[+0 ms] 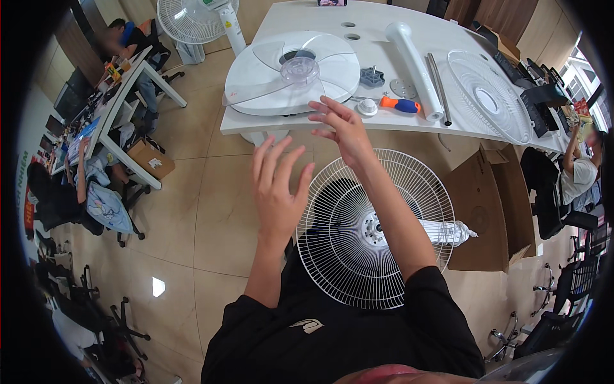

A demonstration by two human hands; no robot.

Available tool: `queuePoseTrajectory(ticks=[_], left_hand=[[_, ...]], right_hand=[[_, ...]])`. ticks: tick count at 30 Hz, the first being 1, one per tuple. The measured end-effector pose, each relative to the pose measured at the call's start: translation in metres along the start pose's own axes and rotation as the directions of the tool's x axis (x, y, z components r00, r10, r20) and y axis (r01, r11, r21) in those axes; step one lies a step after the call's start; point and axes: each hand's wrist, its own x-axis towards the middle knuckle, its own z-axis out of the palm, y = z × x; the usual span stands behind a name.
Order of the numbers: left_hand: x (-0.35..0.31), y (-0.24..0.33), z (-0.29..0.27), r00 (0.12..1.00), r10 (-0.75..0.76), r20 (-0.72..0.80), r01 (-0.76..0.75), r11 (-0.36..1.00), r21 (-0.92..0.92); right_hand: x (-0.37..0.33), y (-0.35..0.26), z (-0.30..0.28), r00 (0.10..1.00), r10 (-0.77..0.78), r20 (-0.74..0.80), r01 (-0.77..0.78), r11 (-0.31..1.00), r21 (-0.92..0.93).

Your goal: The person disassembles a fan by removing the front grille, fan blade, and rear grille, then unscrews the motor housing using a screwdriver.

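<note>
My left hand (277, 189) is raised above the floor, fingers spread, holding nothing. Close to the table's front edge, my right hand (347, 131) is also open and empty, its fingertips just in front of a transparent fan blade (299, 72). That blade lies on a round white fan base (243, 80); whether my right fingertips touch it I cannot tell. Across my lap rests a white wire rear fan grille (339, 256) with a white motor housing (441, 232) attached, partly covered by my right forearm. Nearest my right fingers are a white cap (367, 107) and an orange-and-blue screwdriver (400, 105).
The white table (291, 18) also bears a dark star-shaped knob (372, 77), a round metal plate (402, 88), a white pole (416, 73), a metal tube (439, 89) and a front grille (489, 96). An open cardboard box (476, 211) stands right. An assembled fan (195, 19) stands far left.
</note>
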Motion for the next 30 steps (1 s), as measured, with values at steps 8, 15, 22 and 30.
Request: queuePoseTrajectory(ticks=[8, 15, 22, 30], left_hand=[[-0.017, 0.007, 0.008, 0.997, -0.005, 0.079, 0.01, 0.998, -0.063], [-0.028, 0.007, 0.008, 0.99, -0.026, 0.138, 0.037, 0.996, -0.075], [-0.032, 0.013, 0.018, 0.976, -0.025, 0.214, 0.049, 0.993, -0.104], [-0.062, 0.004, 0.03, 0.905, -0.055, 0.422, 0.159, 0.964, -0.215]], right_hand=[[0.045, 0.008, 0.003, 0.999, -0.023, -0.038, 0.021, 0.998, -0.053], [0.069, 0.006, 0.008, 0.999, 0.021, -0.042, -0.021, 1.0, -0.007], [0.062, -0.001, -0.012, 0.991, 0.063, -0.121, -0.067, 0.997, -0.035], [-0.113, -0.058, -0.06, 0.998, 0.046, -0.038, -0.056, 0.934, -0.352]])
